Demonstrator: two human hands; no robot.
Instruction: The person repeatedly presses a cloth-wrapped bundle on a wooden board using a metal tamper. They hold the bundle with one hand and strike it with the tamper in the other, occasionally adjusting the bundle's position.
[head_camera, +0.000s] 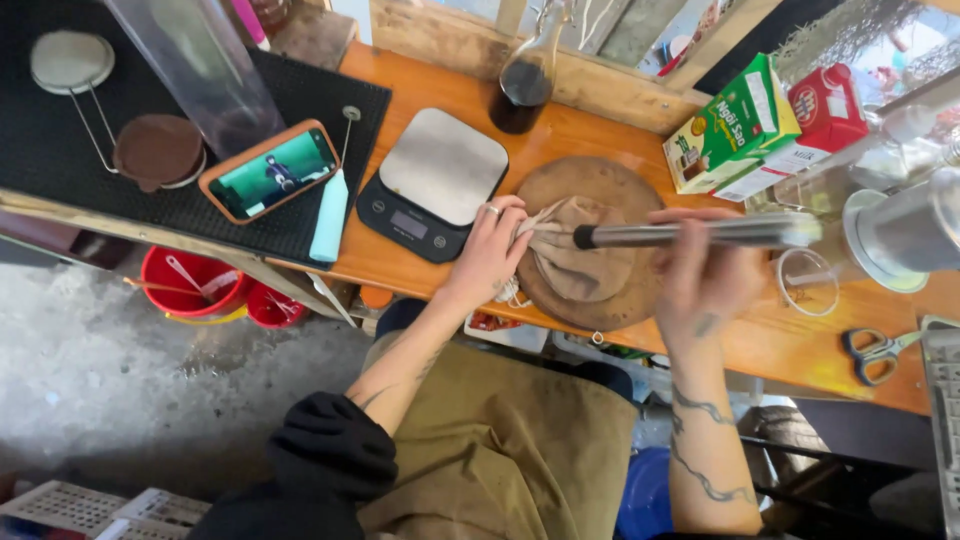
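Pinching the cloth filter (575, 262) in your left hand (490, 252), your right hand (700, 270) grasps a metal rod (690, 234).

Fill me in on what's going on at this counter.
A person stands at a wooden counter. Their left hand pinches the edge of a brown cloth filter bag lying on a round wooden board. Their right hand holds a metal rod-shaped tool level, its dark tip at the bag's opening. A digital scale, a phone, a glass carafe of dark liquid and scissors lie around them.
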